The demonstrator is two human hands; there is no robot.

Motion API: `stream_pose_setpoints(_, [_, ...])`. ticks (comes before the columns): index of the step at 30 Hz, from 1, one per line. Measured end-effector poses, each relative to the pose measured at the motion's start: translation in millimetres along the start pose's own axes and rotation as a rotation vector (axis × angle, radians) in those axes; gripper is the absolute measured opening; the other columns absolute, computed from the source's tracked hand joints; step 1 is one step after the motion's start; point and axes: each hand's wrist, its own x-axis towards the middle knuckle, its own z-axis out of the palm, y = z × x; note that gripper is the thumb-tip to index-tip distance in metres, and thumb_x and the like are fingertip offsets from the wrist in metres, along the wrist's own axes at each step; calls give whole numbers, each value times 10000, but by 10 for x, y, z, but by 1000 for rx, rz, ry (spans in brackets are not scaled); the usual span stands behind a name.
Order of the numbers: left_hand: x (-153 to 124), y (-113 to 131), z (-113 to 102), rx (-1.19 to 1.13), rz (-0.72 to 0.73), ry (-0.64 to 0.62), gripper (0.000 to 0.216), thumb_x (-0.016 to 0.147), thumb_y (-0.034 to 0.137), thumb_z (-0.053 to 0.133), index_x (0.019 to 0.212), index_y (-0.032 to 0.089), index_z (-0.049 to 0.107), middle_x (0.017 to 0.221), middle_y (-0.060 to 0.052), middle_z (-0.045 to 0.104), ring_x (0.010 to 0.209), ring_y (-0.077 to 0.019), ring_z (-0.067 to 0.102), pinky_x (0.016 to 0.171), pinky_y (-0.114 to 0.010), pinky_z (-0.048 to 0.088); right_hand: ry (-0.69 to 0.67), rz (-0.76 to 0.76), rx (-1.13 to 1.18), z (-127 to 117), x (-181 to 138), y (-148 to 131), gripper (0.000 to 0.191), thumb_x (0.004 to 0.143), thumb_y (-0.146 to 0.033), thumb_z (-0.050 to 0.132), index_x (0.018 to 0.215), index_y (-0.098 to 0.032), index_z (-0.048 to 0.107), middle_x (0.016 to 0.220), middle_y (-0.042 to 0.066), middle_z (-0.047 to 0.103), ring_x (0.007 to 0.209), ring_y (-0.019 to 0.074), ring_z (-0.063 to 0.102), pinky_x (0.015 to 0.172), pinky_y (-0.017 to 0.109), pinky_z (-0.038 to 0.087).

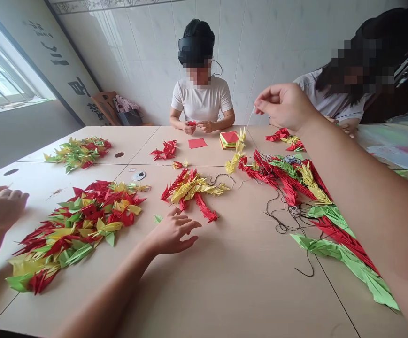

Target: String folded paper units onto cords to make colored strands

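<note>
Red-yellow folded-paper strands [191, 188] are lying by my unclenched left hand [176, 231], right hand [284, 107] pinching, contents unclear; black characters [78, 88] far left.

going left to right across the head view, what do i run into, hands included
A co-worker's hand → mixed pile of folded paper pieces → the person's left hand → stack of square paper → the person's right hand → clear plastic near the right edge.

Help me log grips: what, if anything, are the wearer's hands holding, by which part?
The left hand holds nothing; the right hand is pinched, but whether on anything cannot be told.
</note>
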Motion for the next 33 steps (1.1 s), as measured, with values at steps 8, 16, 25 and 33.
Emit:
stream_pose_setpoints(8, [-1, 7, -23, 7, -5, -5, 198, 891, 311, 516, 1032, 209, 610, 702, 12, 684, 626, -137, 619, 833, -349, 398, -812, 98, -306, -291, -437, 79, 170, 819, -322, 632, 758, -164, 653, 702, -31, 632, 634, 77, 534, 631, 227, 410])
stream_pose_setpoints(16, [6, 29, -6, 13, 2, -21, 175, 877, 298, 530, 982, 212, 640, 693, 17, 674, 603, -131, 601, 790, -332, 404, -1369, 326, -718, -2, -1309, 146, 153, 739, -353, 643, 719, -217, 711, 687, 19, 667, 642, 192, 621, 509, 265, 366])
stream_pose_setpoints(25, [13, 42, -4, 26, 11, -44, 160, 885, 297, 525, 927, 210, 653, 694, 9, 670, 604, -121, 596, 757, -314, 412, -1058, 45, -810, 676, -1479, 123, 229, 851, -408, 558, 922, -215, 658, 865, 61, 675, 779, 226, 624, 582, 277, 335])
stream_pose_setpoints(33, [18, 32, 22, -7, 21, -48, 155, 881, 289, 519, 871, 219, 656, 643, 20, 640, 571, -110, 577, 702, -292, 404, -768, 43, -704, 1478, -1849, 245, 340, 936, -480, 421, 1021, -167, 527, 1055, 124, 637, 907, 246, 625, 660, 284, 369])
